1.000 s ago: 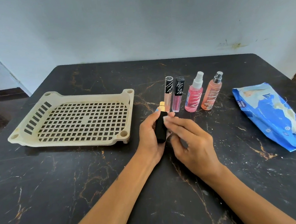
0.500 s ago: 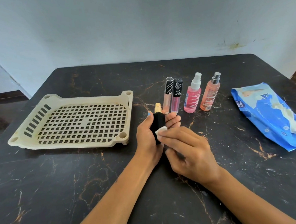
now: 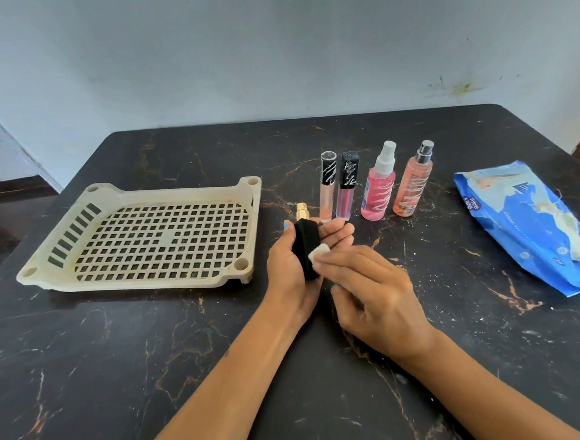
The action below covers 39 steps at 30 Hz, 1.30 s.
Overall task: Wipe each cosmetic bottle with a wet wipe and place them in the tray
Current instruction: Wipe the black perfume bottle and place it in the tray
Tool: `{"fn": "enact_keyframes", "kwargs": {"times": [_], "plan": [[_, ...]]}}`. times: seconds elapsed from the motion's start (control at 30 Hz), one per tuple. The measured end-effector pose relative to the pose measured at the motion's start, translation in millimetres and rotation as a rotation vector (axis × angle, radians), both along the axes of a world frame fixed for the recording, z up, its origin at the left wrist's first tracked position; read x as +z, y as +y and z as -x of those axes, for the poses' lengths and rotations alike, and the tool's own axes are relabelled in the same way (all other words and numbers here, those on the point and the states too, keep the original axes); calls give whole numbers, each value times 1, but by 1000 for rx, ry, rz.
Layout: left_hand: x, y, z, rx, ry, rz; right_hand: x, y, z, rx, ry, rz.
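Near the middle of the dark marbled desk (image 3: 120, 369), the left hand (image 3: 290, 271) grips a black bottle (image 3: 306, 249) with a gold nozzle, held upright and slightly tilted, thumb on its left side and fingers curled behind it. The right hand (image 3: 376, 296) pinches a small folded white wet wipe (image 3: 318, 253) between fingertips and presses it against the bottle's right face, about mid-height.

The cream plastic tray (image 3: 248, 229), with a grid floor and slotted left end, sits on the desk to the left of the hands; nothing lies in it. The black bottle is just beside the tray's right rim, apart from it.

Behind the hands, four containers stand upright in a close row. From left to right: a pale pink gloss tube (image 3: 327, 189), a darker pink gloss tube (image 3: 346, 190), both with black patterned caps, then a pink spray bottle (image 3: 379, 186) with a white nozzle, and an orange spray bottle (image 3: 413, 183) with a silver nozzle.

At the far right a blue wet wipe pack (image 3: 508, 218) lies flat, with a twisted strip of wipe sticking out of its opening. Behind the desk rises a pale wall.
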<state>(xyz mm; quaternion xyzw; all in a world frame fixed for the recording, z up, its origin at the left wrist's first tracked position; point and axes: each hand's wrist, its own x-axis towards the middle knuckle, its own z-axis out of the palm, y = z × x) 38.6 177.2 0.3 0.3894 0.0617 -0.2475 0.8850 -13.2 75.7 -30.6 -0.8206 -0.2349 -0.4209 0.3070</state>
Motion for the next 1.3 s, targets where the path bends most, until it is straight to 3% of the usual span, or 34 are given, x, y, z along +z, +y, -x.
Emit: {"fn": "enact_keyframes", "kwargs": {"times": [0.23,0.37,0.5,0.7,0.87,1.1,1.3], "plan": [[1,2,0,31,32,-22,0,2,3,63,-105,157],[0,0,0,47,8,-6,-1,1,-2,-27,-37,12],[-2,1,3,-39,-1,-32,0,1,-6,-85,-31,27],[-9,-1,3,-12,-31,-145,2,-2,-8,-156,51,-58],[-5,-1,2,-43,-15,-203,2,-1,-1,-31,-73,49],[-7,-3,3,63,-144,-254,2,-2,-6,-151,81,-131],[-1,1,3,-47,-51,-237,4,0,1,-29,-11,-124]]}}
